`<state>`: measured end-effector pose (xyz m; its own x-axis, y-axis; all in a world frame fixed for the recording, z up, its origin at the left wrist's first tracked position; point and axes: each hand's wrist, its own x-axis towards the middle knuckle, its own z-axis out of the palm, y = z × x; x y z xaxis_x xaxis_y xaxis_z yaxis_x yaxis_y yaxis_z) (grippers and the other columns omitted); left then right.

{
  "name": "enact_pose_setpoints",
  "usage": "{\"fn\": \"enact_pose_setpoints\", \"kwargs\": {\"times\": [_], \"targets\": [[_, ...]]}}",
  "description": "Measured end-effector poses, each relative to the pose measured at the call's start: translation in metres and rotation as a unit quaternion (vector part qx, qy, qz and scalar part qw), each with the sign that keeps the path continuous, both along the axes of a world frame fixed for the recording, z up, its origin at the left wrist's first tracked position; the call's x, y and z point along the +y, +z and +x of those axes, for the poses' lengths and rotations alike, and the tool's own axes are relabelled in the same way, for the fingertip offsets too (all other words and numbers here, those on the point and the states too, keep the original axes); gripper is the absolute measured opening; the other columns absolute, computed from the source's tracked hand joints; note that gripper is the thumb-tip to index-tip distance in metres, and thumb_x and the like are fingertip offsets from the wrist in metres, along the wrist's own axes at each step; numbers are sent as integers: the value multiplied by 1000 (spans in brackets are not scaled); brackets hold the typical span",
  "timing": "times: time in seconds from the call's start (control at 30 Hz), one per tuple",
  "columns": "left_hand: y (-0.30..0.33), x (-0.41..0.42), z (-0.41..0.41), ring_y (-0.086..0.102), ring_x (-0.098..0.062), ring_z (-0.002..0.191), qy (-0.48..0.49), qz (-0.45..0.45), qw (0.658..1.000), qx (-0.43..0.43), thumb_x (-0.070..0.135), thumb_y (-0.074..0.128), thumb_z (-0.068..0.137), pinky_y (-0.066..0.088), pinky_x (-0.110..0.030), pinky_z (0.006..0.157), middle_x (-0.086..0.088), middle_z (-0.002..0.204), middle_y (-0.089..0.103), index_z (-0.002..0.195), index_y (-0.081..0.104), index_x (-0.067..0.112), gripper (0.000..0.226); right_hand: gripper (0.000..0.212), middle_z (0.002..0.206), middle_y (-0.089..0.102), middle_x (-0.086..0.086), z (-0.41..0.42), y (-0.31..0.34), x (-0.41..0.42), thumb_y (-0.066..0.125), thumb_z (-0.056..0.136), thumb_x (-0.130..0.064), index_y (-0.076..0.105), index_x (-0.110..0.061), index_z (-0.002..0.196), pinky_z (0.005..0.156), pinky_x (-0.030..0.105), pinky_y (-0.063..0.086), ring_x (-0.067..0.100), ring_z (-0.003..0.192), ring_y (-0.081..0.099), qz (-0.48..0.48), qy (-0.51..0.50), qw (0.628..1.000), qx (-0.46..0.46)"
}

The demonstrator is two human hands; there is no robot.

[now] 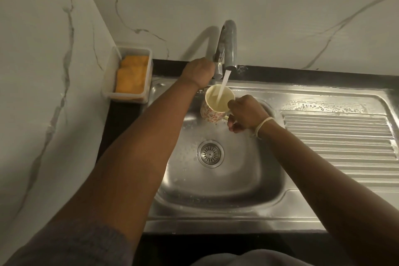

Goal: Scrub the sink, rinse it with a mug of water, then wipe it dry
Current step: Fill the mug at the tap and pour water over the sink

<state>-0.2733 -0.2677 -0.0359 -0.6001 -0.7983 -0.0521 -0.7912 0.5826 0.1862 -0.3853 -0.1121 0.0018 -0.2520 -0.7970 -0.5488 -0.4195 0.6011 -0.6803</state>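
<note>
Hands apart, either side of the tap (226,49). Left hand (198,72) reaches to the tap's base, fingers wrapped around the lever there; the fingertips are hidden behind the hand. Right hand (247,113) grips the handle of a patterned mug (216,107), held upright directly below the tap's spout, above the rear of the sink (254,183) basin. A stream of water (224,84) falls from the spout into the mug, which is partly filled. A pale band (262,125) circles the right wrist. The drain strainer (210,153) lies in the basin floor, in front of the tap. Droplets and suds fleck the basin and the ribbed drainboard (339,142), right of the tap. Left of the tap, on the dark surface (121,119) against the marble wall, stands a clear container (129,75) holding orange sponges (132,76).
</note>
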Motion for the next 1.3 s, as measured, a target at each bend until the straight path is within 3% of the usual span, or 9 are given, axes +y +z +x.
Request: {"fn": "enact_pose_setpoints", "kwargs": {"times": [0.43,0.8,1.07,1.3], "targets": [[-13,-6,-2,67,-32,95,52,12,996,71,7,63,89,55,-42,85,-14,103,70,106,71,4,19,31,62,64,15,3,-1,-1,39,100,-19,61,1,107,51,28,52,26,51,62,-9,16,1000,20],[-19,-9,-3,68,-29,93,78,32,991,104,11,65,89,56,-43,85,-11,102,72,104,72,6,17,32,67,66,17,0,1,-3,40,102,-20,61,0,114,57,31,59,25,52,63,-12,22,999,44],[-26,-12,-3,68,-28,93,76,29,991,104,8,69,85,56,-43,85,-11,102,71,105,72,9,20,25,60,62,10,3,-1,2,41,101,-19,60,-4,94,58,32,58,29,57,68,-47,15,997,59],[-27,-14,-3,68,-27,91,74,31,991,104,9,70,84,57,-43,84,-9,100,72,103,72,11,20,35,54,63,10,5,-3,4,42,100,-19,56,-12,69,62,33,58,32,57,70,-79,10,994,73]]}}
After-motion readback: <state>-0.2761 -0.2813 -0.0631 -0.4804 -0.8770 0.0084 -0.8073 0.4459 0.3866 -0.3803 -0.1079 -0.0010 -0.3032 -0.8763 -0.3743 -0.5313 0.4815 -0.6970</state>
